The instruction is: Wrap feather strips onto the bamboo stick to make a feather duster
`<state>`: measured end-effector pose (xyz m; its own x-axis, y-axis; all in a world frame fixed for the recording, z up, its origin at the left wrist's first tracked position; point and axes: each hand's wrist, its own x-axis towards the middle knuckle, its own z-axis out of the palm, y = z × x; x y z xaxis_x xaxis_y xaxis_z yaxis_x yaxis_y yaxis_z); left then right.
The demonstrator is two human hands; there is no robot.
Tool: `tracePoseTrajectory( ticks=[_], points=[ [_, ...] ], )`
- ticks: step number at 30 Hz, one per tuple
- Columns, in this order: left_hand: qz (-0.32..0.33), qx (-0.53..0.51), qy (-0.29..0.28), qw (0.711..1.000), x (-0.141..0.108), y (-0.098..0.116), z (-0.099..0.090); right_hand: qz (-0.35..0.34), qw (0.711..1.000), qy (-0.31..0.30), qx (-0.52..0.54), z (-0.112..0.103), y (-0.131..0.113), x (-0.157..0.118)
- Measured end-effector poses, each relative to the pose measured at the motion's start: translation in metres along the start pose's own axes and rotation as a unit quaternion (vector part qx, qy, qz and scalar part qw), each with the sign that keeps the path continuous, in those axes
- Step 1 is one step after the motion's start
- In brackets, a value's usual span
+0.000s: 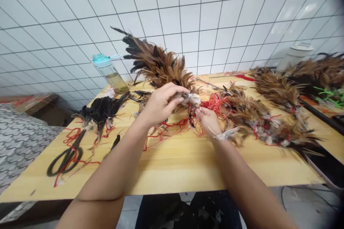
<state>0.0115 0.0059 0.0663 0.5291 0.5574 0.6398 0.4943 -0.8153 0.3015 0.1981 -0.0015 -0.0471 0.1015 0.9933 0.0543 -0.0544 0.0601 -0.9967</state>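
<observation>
My left hand (166, 102) is closed around the base of a big brown-and-black feather bundle (161, 64), whose dark tips fan out up and to the left. Pale quill ends (194, 99) stick out to the right of its fingers. Close by, my right hand (206, 117) pinches at those quill ends, where red string shows; what exactly lies between its fingertips is hidden. A tangle of red string (216, 103) lies just behind this hand, and loose strands trail over the table below both hands. A whitish band (225, 134) circles the right wrist.
On the wooden table (172, 171), black scissors (67, 157) and black feathers (102, 109) lie left. A turquoise-lidded bottle (111, 73) stands behind them. Tied brown feather bundles (268, 128) spread across the right, near a pale container (297, 55). A tiled wall (188, 18) rises behind.
</observation>
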Motion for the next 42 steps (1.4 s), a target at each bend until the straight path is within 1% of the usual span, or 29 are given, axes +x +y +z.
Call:
tracePoseTrajectory(
  ticks=[3,5,8,10,14,18,23,27,31,35,39,42],
  points=[
    [0.02,-0.012,-0.021,0.999,-0.002,-0.01,0.014,0.029,0.998,0.054,-0.034,0.003,-0.003,0.003],
    [0.041,-0.018,-0.039,0.998,-0.001,-0.017,0.023,0.066,0.996,0.059,-0.01,0.001,-0.006,0.005],
    [0.063,-0.033,-0.06,0.996,0.001,-0.028,0.036,0.115,0.992,0.033,0.046,-0.004,-0.012,0.008],
    [0.067,-0.038,-0.061,0.995,0.002,-0.032,0.044,0.137,0.988,0.012,0.07,-0.007,-0.016,0.007],
    [0.068,-0.026,-0.055,0.996,0.002,-0.033,0.053,0.157,0.986,0.003,0.064,-0.003,-0.022,0.002],
    [0.066,0.001,-0.049,0.997,0.0,-0.031,0.054,0.16,0.984,-0.022,0.075,0.001,-0.026,-0.003],
    [0.068,0.026,-0.035,0.997,-0.002,-0.031,0.052,0.168,0.981,-0.055,0.083,-0.002,-0.028,-0.005],
    [0.094,0.016,-0.032,0.995,-0.003,-0.032,0.052,0.164,0.979,-0.077,0.091,-0.004,-0.028,-0.005],
    [0.092,0.021,-0.023,0.995,-0.004,-0.032,0.052,0.17,0.978,-0.086,0.084,-0.005,-0.026,-0.005],
    [0.091,0.053,-0.034,0.994,-0.006,-0.031,0.053,0.169,0.979,-0.09,0.078,-0.005,-0.026,-0.005],
    [0.096,0.114,-0.024,0.989,-0.007,-0.029,0.053,0.161,0.979,-0.094,0.084,-0.004,-0.027,-0.006],
    [0.106,0.156,-0.013,0.982,-0.008,-0.024,0.053,0.143,0.981,-0.094,0.095,-0.002,-0.026,-0.007]
  ],
)
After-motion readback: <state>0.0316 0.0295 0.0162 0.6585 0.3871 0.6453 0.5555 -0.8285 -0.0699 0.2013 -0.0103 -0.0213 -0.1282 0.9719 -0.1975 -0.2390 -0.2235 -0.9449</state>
